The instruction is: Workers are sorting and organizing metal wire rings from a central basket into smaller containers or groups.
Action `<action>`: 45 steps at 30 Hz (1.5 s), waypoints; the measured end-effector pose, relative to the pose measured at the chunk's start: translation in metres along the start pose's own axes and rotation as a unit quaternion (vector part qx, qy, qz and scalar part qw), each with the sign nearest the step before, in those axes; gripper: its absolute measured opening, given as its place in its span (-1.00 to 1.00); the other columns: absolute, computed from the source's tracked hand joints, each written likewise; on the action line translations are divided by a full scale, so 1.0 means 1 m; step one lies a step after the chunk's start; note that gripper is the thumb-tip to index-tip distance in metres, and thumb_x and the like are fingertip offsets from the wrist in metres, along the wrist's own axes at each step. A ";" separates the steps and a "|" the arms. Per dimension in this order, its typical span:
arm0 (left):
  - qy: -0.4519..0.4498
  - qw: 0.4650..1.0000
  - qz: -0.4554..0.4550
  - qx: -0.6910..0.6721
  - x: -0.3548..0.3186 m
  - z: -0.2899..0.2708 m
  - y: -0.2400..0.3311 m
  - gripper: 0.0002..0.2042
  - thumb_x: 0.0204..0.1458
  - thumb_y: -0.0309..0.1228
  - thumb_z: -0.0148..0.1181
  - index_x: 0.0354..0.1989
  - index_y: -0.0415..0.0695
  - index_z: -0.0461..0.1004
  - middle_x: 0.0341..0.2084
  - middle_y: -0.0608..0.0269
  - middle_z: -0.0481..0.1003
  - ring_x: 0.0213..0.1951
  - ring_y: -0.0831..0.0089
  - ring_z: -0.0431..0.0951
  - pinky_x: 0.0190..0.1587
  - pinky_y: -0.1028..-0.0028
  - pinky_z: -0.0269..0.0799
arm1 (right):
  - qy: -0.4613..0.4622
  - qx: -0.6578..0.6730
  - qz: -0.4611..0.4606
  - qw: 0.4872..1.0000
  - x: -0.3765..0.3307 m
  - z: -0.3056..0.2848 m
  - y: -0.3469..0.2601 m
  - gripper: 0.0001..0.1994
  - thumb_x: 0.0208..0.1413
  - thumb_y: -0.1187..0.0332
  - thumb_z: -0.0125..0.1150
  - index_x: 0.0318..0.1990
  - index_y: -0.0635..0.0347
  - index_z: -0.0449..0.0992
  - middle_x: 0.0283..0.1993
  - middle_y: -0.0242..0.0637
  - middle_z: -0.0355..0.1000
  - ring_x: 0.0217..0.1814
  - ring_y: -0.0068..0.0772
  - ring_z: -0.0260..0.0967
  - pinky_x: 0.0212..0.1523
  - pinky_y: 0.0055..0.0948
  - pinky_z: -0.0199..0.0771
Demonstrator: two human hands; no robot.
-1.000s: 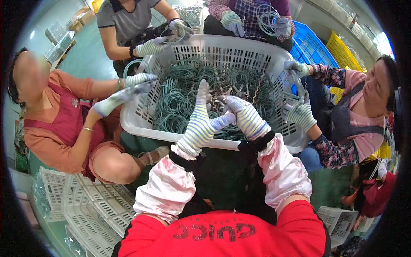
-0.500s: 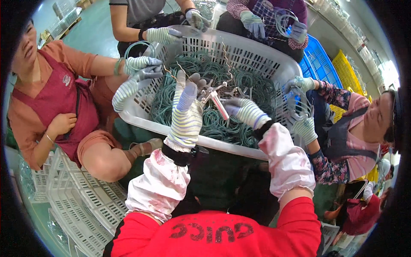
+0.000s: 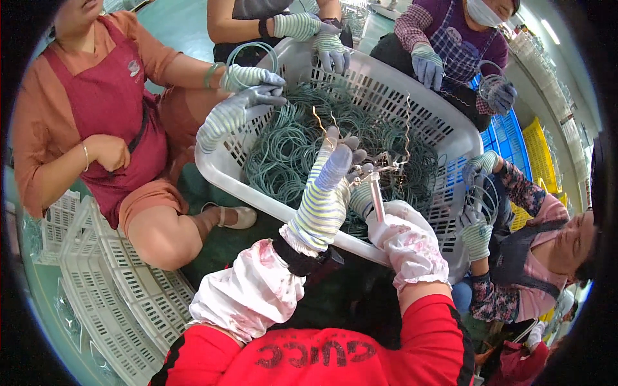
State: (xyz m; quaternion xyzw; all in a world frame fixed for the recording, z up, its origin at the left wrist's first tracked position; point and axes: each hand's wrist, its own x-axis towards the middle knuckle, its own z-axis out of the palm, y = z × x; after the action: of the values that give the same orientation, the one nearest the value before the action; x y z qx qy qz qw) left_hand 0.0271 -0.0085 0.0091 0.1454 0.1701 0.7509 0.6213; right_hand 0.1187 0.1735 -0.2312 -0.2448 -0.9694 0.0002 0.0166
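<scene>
My left hand, in a striped grey-palmed glove, is closed on a small metal tool with a pale pinkish handle pointing down toward me. A thin wavy copper-coloured wire rises from the tool's far right side. Another bent copper wire stands up by my left fingertips. Close behind the tool is my right hand, also gloved; its fingers are mostly hidden by the tool and my left hand. Beneath both hands, many green wire coils lie in a white slotted basket.
Co-workers' gloved hands ring the basket: one pair with coils at the left, another pair with coils at the right, more at the far rim. Stacked white crates stand at lower left. Blue and yellow crates are at right.
The view has shifted, so the basket sits further right. My right hand has drawn in behind the tool, whose handle now points more straight down. A far co-worker's hand has come onto the rim.
</scene>
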 end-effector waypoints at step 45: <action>-0.051 0.972 0.053 0.221 0.000 -0.011 0.014 -0.21 0.09 0.02 0.31 0.40 -0.09 0.12 0.09 0.21 0.34 0.07 0.37 0.40 0.14 0.27 0.41 | 0.331 0.310 0.469 0.758 -0.165 -0.212 -0.041 -0.64 0.25 0.07 0.17 -0.11 0.22 0.59 -0.28 -0.03 0.58 -0.25 -0.08 0.54 -0.13 -0.27 0.47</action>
State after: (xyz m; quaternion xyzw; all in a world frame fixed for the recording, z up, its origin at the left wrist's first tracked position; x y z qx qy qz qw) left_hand 0.0102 -0.0113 0.0057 0.3263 0.2918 0.7183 0.5407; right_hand 0.2510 0.0570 -0.0246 -0.6352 -0.6141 0.2274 0.4094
